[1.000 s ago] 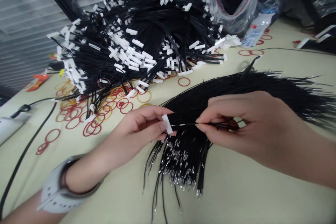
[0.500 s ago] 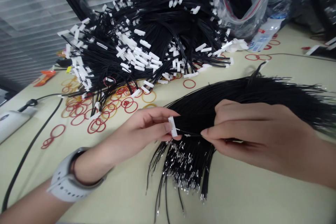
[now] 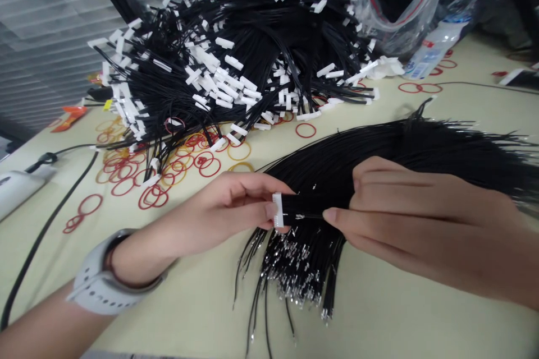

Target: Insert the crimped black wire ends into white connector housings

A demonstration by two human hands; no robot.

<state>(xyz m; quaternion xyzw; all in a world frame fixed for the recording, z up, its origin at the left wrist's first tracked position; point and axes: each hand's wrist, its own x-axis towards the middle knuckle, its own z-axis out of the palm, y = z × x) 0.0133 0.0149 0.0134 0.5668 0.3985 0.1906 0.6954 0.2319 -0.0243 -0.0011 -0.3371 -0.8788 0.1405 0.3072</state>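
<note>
Between thumb and fingers, my left hand (image 3: 236,210) pinches a small white connector housing (image 3: 278,210). Black wires run from the housing rightward toward my right hand (image 3: 404,219). That hand is closed, its thumb and forefinger gripping a thin black wire (image 3: 311,216) with a bare metal terminal at its tip. The terminal points at the housing, a short gap away from it. Under both hands lies a thick bundle of loose black wires (image 3: 337,148), whose near ends carry many shiny crimp terminals (image 3: 295,269).
Behind the hands rises a big heap of finished black cables (image 3: 269,28) with white connectors. Red and yellow rubber bands (image 3: 126,171) lie scattered at left. A plastic bottle (image 3: 435,47) and a clear bag (image 3: 396,28) stand at back right. A white power strip (image 3: 21,190) sits at the left edge.
The view has shifted slightly. The housing has turned more upright in my left hand. Near it, the wire's terminal now shows clear of the housing, and my right hand still grips the wire.
</note>
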